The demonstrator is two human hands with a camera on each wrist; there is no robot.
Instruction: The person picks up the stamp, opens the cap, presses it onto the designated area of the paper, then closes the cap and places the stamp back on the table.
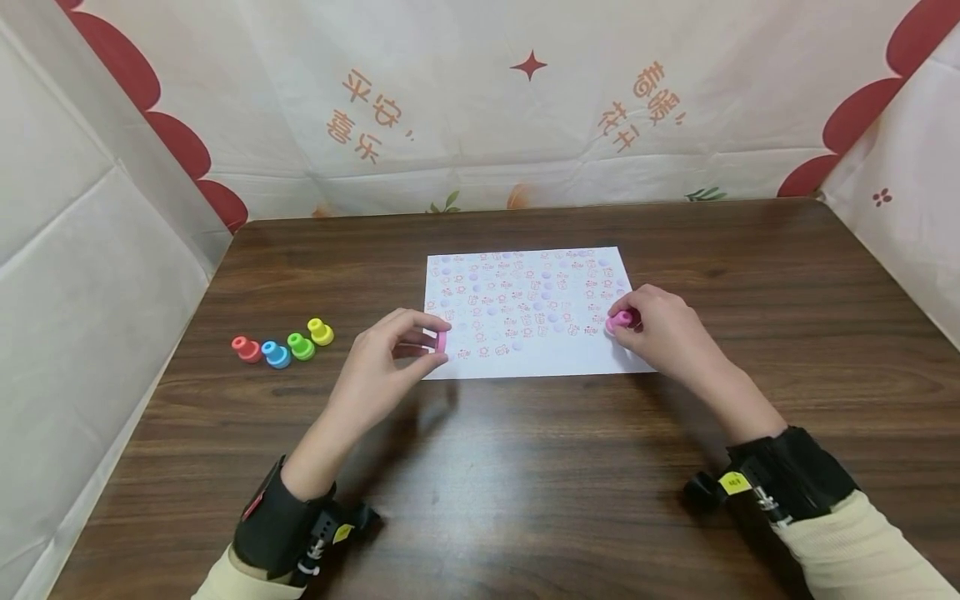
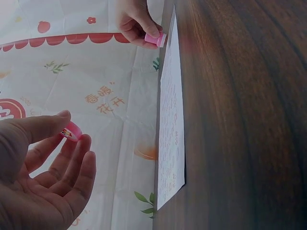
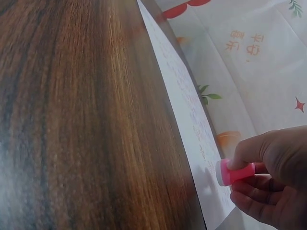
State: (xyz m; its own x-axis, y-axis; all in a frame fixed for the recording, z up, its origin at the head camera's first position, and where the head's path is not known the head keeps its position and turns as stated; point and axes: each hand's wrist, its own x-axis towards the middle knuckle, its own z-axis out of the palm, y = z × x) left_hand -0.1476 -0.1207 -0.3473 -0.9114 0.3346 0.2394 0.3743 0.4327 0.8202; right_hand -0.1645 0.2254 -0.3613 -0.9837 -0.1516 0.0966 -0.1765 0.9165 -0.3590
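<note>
My left hand [image 1: 378, 358] pinches a small pink cap [image 2: 72, 131] between thumb and fingers, over the left edge of a sheet of white paper [image 1: 525, 364]. The paper carries many rows of small red and purple stamped prints. Toward its right edge, my right hand [image 1: 667, 329] grips a pink toy stamp [image 3: 236, 173] by the handle. The stamp is tilted, its pale, uncapped face [image 3: 221, 173] turned toward the paper and close over it. In the left wrist view, the cap's open side shows a small picture inside.
Left of the paper, a red stamp [image 1: 247, 349], a blue stamp [image 1: 276, 355], a green stamp [image 1: 302, 347] and a yellow stamp [image 1: 320, 332] stand in a slanting row on the dark wooden table [image 1: 480, 467]. A printed white cloth [image 1: 465, 108] hangs behind the table.
</note>
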